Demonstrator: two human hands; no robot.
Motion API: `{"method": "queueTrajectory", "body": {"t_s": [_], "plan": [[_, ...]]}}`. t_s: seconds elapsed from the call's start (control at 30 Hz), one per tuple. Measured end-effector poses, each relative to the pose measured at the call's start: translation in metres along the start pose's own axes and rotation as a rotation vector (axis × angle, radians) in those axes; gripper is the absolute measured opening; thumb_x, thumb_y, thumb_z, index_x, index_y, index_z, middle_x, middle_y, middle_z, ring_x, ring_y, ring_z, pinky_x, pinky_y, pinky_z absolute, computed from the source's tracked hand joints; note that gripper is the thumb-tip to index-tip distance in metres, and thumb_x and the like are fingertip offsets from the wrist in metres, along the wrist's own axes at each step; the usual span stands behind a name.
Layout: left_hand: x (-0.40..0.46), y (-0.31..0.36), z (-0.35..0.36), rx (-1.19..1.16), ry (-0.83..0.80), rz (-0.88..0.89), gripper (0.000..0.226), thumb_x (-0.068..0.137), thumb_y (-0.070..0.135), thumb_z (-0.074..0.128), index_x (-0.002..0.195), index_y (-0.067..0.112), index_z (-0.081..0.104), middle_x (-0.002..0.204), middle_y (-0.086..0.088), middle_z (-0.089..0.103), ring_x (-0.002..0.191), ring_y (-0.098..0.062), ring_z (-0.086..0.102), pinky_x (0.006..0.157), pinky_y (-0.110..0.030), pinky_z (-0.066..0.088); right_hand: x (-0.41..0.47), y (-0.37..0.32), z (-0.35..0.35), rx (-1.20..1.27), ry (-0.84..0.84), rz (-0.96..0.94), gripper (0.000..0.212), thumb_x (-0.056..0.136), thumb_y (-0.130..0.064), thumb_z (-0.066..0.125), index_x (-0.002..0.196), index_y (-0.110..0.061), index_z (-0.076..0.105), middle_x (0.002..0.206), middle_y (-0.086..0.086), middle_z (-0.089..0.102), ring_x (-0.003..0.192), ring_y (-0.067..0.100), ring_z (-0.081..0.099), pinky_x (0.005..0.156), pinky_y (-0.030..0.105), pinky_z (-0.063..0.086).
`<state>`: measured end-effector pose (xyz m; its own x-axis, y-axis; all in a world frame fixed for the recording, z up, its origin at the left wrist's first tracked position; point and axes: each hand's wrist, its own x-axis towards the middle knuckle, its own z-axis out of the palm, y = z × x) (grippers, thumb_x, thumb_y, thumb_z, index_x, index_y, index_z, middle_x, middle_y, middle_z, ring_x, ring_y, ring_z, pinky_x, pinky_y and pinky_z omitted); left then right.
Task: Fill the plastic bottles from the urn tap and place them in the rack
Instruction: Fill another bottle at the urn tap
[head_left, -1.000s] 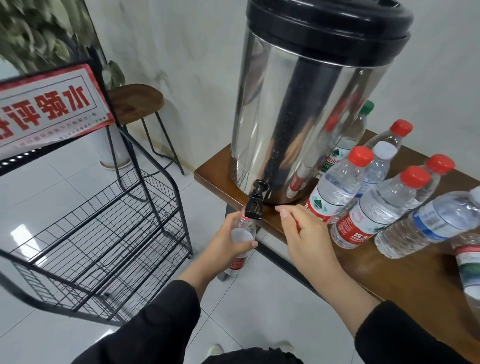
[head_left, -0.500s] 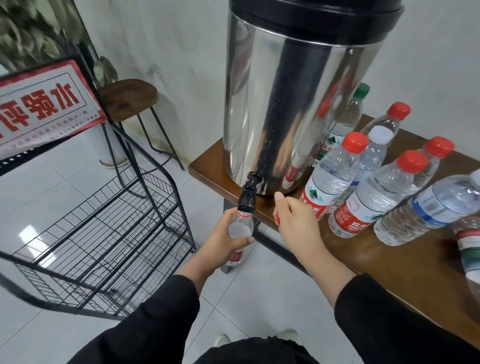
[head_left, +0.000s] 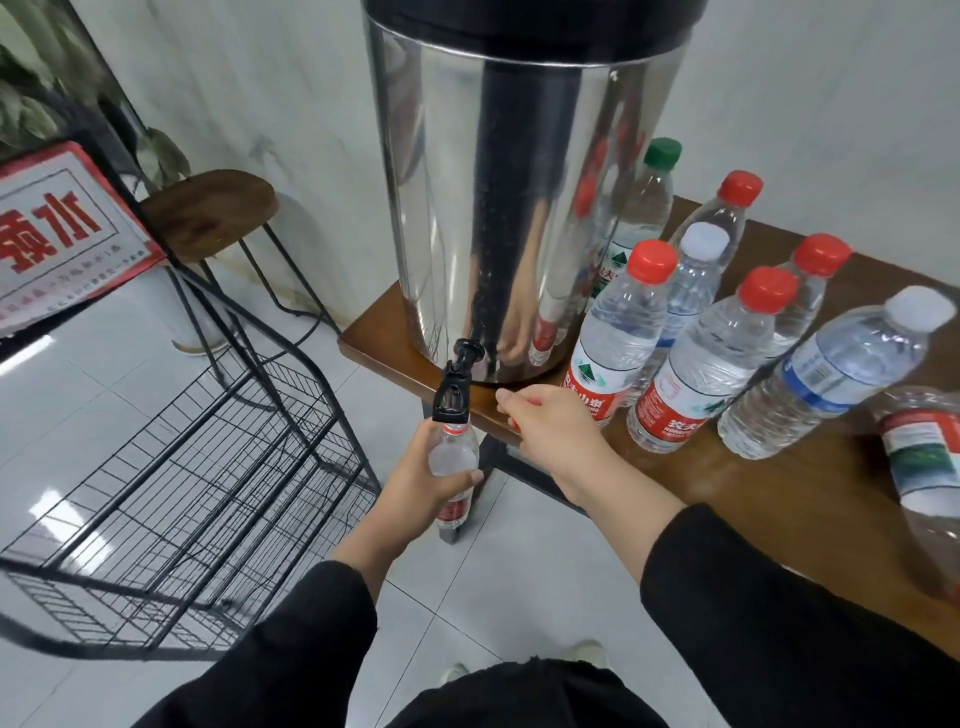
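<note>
- The left hand (head_left: 415, 480) grips the open bottle (head_left: 453, 467) upright, long axis vertical, its mouth directly under the urn tap (head_left: 453, 395).
- The right hand (head_left: 553, 431) sits just right of the tap at the table (head_left: 779, 519) edge, fingers curled, seemingly pinching a red cap.
- The rack (head_left: 208, 467) stands left.

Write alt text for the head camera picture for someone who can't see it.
A person's left hand holds an uncapped plastic bottle under the black tap of a steel urn, while the right hand, pinching a red cap, rests at the wooden table's edge. Capped bottles crowd the table; a black wire rack stands to the left.
</note>
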<state>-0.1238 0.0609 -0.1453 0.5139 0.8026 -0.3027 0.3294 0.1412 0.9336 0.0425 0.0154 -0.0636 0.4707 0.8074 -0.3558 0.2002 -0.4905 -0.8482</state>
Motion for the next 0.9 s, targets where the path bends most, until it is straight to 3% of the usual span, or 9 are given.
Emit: {"method": "queueTrajectory", "body": {"t_s": [0.1,0.27,0.47,0.63,0.77,0.9], "plan": [[0.001,-0.001,0.000,-0.006,0.001,-0.003,0.060,0.077,0.040,0.083,0.123,0.050,0.047,0.133,0.007,0.062,0.120,-0.021,0.062,0.105,-0.054,0.050,0.000,0.001,-0.004,-0.194,0.041,-0.143,0.030,0.097,-0.042,0.060,0.094,-0.015,0.073,0.086,-0.002,0.070,0.083,0.016,0.063,0.077,0.038,0.053],[0.004,-0.005,0.001,-0.011,0.004,0.002,0.055,0.084,0.031,0.083,0.123,0.046,0.047,0.132,0.006,0.062,0.120,-0.021,0.061,0.106,-0.053,0.050,0.000,0.006,-0.005,-0.333,0.064,-0.211,0.048,0.101,-0.049,0.048,0.080,-0.010,0.067,0.075,0.006,0.067,0.072,0.019,0.064,0.067,0.040,0.054],[0.001,-0.006,0.003,-0.005,0.009,-0.004,0.057,0.082,0.036,0.082,0.126,0.043,0.048,0.132,0.007,0.061,0.120,-0.019,0.061,0.105,-0.051,0.051,-0.012,-0.002,-0.009,-0.258,0.051,-0.314,0.043,0.103,-0.050,0.042,0.089,-0.015,0.064,0.082,0.002,0.065,0.078,0.015,0.062,0.069,0.038,0.053],[0.002,-0.006,0.003,-0.006,0.020,-0.025,0.060,0.083,0.036,0.082,0.130,0.041,0.046,0.136,0.006,0.059,0.122,-0.022,0.060,0.106,-0.054,0.050,-0.027,-0.022,-0.016,-0.295,-0.001,-0.532,0.017,0.103,-0.034,0.052,0.104,-0.024,0.065,0.091,-0.021,0.059,0.096,0.000,0.056,0.077,0.028,0.055],[0.002,-0.003,0.004,-0.010,0.025,-0.002,0.064,0.079,0.033,0.084,0.131,0.043,0.048,0.136,0.010,0.060,0.125,-0.015,0.058,0.110,-0.052,0.046,-0.037,-0.035,-0.021,-0.347,-0.023,-0.754,0.018,0.102,-0.026,0.055,0.111,-0.022,0.070,0.101,-0.011,0.061,0.097,0.003,0.058,0.083,0.018,0.048],[0.000,-0.003,0.004,-0.017,0.043,0.009,0.061,0.083,0.026,0.083,0.130,0.044,0.048,0.132,0.013,0.060,0.123,-0.013,0.056,0.111,-0.051,0.043,-0.040,-0.043,-0.022,-0.386,-0.102,-0.688,0.028,0.107,-0.027,0.042,0.124,-0.024,0.064,0.106,-0.017,0.054,0.103,-0.003,0.052,0.084,0.013,0.043]]}}
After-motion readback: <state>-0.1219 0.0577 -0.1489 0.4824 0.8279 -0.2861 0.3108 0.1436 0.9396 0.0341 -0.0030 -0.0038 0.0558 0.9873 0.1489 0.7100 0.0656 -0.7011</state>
